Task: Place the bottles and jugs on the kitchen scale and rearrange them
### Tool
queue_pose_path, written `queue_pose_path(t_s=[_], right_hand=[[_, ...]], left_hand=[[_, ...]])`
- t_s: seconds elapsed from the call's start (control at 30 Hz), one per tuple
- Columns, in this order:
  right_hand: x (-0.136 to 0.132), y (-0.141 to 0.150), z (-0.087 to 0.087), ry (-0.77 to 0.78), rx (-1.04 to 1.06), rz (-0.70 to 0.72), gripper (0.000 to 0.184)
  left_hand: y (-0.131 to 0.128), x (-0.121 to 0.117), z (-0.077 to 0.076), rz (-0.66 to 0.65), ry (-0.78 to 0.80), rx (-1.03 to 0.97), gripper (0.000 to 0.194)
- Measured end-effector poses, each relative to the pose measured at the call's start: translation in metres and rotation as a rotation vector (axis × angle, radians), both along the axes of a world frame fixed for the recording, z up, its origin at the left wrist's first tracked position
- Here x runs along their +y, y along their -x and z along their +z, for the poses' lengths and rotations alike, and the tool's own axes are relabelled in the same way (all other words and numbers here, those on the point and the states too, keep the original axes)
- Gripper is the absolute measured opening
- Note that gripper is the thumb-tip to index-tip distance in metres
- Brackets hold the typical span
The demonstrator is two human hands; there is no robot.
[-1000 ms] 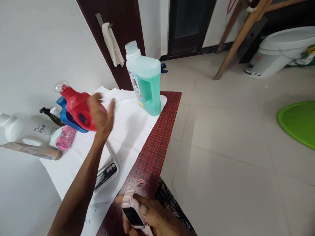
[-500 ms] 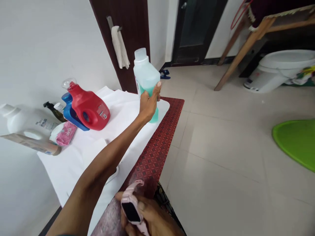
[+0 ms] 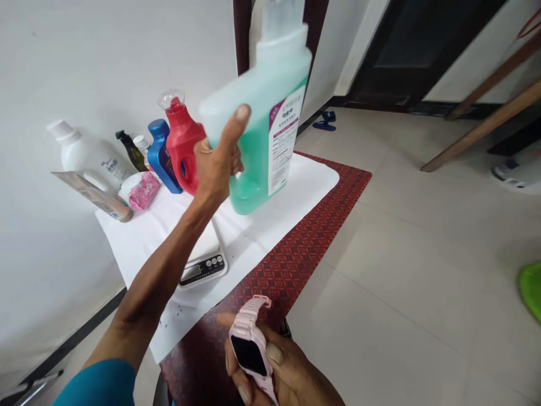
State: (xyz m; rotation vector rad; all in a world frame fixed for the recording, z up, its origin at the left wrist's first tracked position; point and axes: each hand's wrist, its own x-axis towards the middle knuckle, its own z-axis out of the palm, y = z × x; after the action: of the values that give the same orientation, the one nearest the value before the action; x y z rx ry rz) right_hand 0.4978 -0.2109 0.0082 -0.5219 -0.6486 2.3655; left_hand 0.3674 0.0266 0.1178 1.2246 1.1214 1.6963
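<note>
My left hand (image 3: 217, 160) is closed round the handle of a large translucent bottle (image 3: 249, 186) of green liquid, its printed label facing right. The bottle is tilted and appears raised over the white cloth (image 3: 270, 225). Low in view, my right hand (image 3: 291, 366) grips a pink smartwatch (image 3: 249, 352) with a dark screen. Partly hidden behind my left forearm, a white kitchen scale (image 3: 205, 268) with a small display and buttons lies on the cloth.
Along the wall stand a red jug (image 3: 182, 144), a blue bottle (image 3: 162, 158), a white jug (image 3: 95, 158), a beige tube (image 3: 95, 198) and a pink packet (image 3: 142, 190). A red patterned cover (image 3: 287, 270) borders the cloth. Blue slippers (image 3: 325, 123) lie on the floor.
My left hand has brought the green-liquid bottle closer and turned it, so its label shows. The scale has come into view. The pink smartwatch stays in my right hand.
</note>
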Motion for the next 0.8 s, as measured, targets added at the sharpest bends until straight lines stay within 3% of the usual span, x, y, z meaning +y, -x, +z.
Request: queue_pose_path(t_s=[0.13,0.27,0.37,0.5,0.63,0.8], right_hand=[[-0.014,0.005,-0.002,0.034,-0.004,0.016,0.075],[-0.021,0.014,-0.003,0.024,0.065,0.059,0.074],[-0.023,0.021,0.005,0.056,0.075,0.066,0.072],[-0.021,0.033,0.028,0.135,0.084,0.06,0.061],[-0.016,0.048,0.05,0.176,0.11,0.101,0.051],[-0.013,0.058,0.063,0.134,0.164,0.135,0.052]], left_hand=[[0.048,-0.055,0.015,0.086,0.012,-0.05,0.069],[0.095,-0.105,0.004,0.227,0.05,-0.045,0.074],[0.119,-0.129,-0.008,0.324,0.093,-0.019,0.073],[0.136,-0.141,-0.019,0.337,0.077,-0.017,0.074],[0.144,-0.141,-0.022,0.246,0.025,-0.001,0.073],[0.145,-0.139,-0.022,0.146,0.01,0.107,0.078]])
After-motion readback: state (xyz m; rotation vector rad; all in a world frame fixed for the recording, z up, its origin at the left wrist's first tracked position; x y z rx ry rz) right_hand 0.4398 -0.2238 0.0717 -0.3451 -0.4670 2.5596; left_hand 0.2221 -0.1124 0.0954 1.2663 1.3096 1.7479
